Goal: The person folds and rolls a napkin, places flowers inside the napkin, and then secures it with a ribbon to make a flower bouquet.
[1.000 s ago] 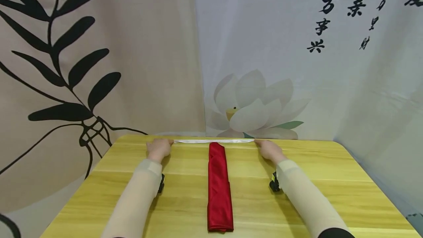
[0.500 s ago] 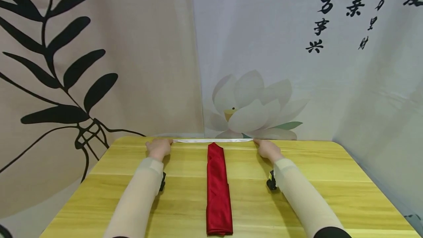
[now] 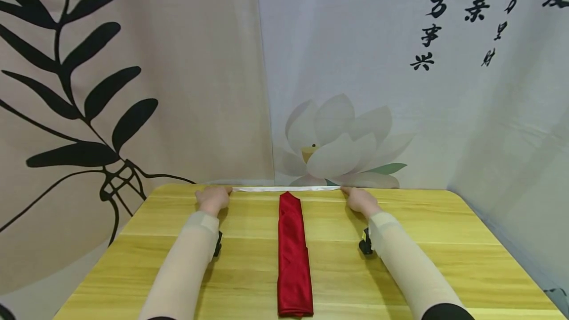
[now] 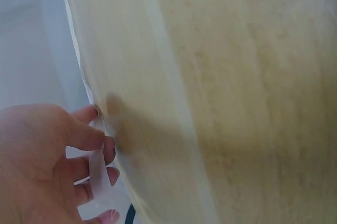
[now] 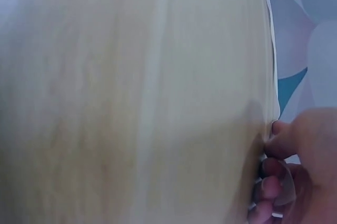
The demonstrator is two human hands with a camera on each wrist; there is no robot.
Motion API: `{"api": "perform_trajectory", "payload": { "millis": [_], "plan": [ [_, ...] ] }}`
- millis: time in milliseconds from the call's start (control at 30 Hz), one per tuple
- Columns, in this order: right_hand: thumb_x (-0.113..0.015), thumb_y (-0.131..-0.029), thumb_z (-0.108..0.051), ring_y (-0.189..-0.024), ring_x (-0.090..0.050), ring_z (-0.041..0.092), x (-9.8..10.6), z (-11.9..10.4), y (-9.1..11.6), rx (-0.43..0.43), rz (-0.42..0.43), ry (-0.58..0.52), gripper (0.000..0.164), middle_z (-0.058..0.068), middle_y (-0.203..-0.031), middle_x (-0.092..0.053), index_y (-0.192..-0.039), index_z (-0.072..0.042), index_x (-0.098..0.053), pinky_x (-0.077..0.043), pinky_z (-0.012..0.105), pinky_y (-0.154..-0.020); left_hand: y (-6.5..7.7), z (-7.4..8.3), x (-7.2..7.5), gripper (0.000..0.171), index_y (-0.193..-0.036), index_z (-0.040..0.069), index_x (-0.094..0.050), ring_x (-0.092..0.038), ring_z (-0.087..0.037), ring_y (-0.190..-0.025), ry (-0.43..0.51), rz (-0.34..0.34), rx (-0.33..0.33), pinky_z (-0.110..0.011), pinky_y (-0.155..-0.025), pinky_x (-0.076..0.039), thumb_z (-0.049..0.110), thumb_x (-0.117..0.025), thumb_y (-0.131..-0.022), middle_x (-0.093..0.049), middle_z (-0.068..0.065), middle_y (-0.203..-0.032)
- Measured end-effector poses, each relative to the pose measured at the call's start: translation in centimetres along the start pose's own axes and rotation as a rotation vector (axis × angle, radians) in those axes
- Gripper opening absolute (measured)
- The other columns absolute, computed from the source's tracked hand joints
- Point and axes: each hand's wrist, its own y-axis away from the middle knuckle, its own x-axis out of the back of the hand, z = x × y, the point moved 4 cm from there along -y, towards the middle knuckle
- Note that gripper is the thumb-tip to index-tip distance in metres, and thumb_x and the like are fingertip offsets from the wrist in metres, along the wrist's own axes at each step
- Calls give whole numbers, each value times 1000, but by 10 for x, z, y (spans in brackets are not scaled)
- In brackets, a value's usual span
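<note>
A white ribbon-like strip (image 3: 286, 188) runs along the far edge of the wooden table (image 3: 249, 241). My left hand (image 3: 213, 200) pinches it at the left between thumb and index finger; in the left wrist view a loose tail of the strip (image 4: 99, 174) hangs past the other fingers. At the right, my right hand (image 3: 362, 201) pinches the opposite part, its lower fingers curled below the table edge, with a translucent tail (image 5: 288, 184) beside them. Between my arms lies a long, narrow folded red satin cloth (image 3: 295, 260), which neither hand touches.
Behind the far edge hangs a pale curtain (image 3: 213, 88) printed with dark leaves, a lotus (image 3: 342, 142) and black writing. A wrist camera (image 3: 366, 243) is strapped on the right arm, and another (image 3: 218, 244) on the left.
The head view has shifted slightly. Both hands keep their places at the far edge with the strip between them, and the red cloth lies where it was.
</note>
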Motion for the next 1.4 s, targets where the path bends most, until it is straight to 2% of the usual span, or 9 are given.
{"api": "perform_trajectory", "payload": {
  "millis": [200, 333, 467, 667, 900, 1067, 1200, 1300, 1400],
  "plan": [
    [-40, -95, -4, -130, -40, 45, 2, 1, 0, 18, -11, -8, 54, 19, -146, -43, -147, -18, -43, -36, 63, -97, 0, -5, 1, 62, -147, 27, -43, -28, -49, -135, 31, 5, 0, -70, -106, -6, 1, -40, -91, -40, -21, -147],
    [-39, -93, -1, -130, -40, 45, 3, 3, -1, 30, -14, -28, 56, 20, -146, -42, -147, -18, -44, -34, 63, -99, 0, -9, 2, 64, -147, 25, -44, -32, -51, -133, 96, 10, -40, -73, -103, -9, -1, -39, -88, -40, -20, -147],
    [-37, -93, -1, -130, -39, 45, 4, 5, -2, 78, 9, -78, 52, 21, -144, -44, -143, -12, -49, -33, 60, -102, 3, -14, 3, 53, -146, 21, -45, -30, -52, -133, 189, 0, -74, -75, -101, -10, 7, -34, -96, -38, -18, -149],
    [-38, -101, -9, -127, -41, 47, 8, 11, -2, 140, 73, -194, 36, 27, -135, -50, -128, 1, -60, -31, 57, -105, 9, -22, 5, 44, -144, 17, -48, -23, -53, -135, 295, -8, -70, -75, -101, -4, 19, -30, -104, -36, -19, -150],
    [-40, -102, -9, -127, -42, 46, 8, 12, -3, 155, 79, -211, 34, 27, -133, -52, -126, 3, -61, -32, 56, -105, 9, -25, 4, 42, -143, 16, -49, -21, -53, -136, 330, -4, -59, -75, -101, 0, 20, -32, -104, -36, -19, -150],
    [-43, -100, -7, -123, -46, 45, 7, 15, -3, 158, 99, -217, 32, 27, -130, -55, -122, 4, -64, -36, 53, -102, 11, -28, 3, 41, -140, 15, -52, -24, -53, -135, 370, -1, -36, -75, -101, -3, 20, -34, -104, -37, -20, -149],
    [-45, -95, -4, -86, -60, 32, 7, 23, -3, 106, 91, -332, 31, 22, -108, -64, -117, 6, -66, -48, 40, -75, 10, -37, 1, 39, -136, 11, -56, -31, -51, -132, 433, 3, -38, -73, -100, -10, 20, -37, -102, -41, -22, -146],
    [-48, -93, -4, -59, -49, 18, 8, 31, -4, 65, 88, -460, 29, 14, -83, -63, -113, 8, -66, -41, 30, -55, 10, -42, 2, 38, -132, 7, -58, -37, -50, -128, 454, 12, -53, -71, -99, -18, 18, -40, -100, -44, -25, -141],
    [-52, -93, -5, -53, -45, 13, 10, 36, -2, 30, 103, -559, 27, 11, -73, -60, -110, 11, -65, -39, 26, -49, 12, -44, 4, 36, -129, 4, -58, -40, -50, -125, 471, 23, -56, -70, -98, -22, 15, -43, -99, -46, -26, -138]
  ]
}}
